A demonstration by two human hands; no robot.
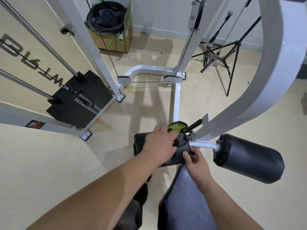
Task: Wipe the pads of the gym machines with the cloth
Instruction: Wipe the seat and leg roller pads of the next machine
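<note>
Both hands are on the same roller right now. My left hand (159,145) has a bunched grey and lime-green cloth (177,127) gripped under its fingers and pushed down on top of the near black textured vinyl roller pad (139,144). The cloth sits at the inner end of that pad, right by the white steel machine frame (274,63). My right hand (197,163) pinches the same pad's inner end, thumb on top, fingers tucked under; looks like it's steadying it so it doesn't spin.

Progress-wise, I'd call this early-to-middle. One roller is mid-wipe, and I honestly can't tell how much of it is done, since no wet streaks show. The matching black roller pad on the other side (249,156) has nothing touching it, so it probably needs doing next. Same goes for the long grey textured seat pad (182,205) just under my right forearm. Other machines may be waiting too; only the black weight stack (78,100) shows off to the left.
</note>
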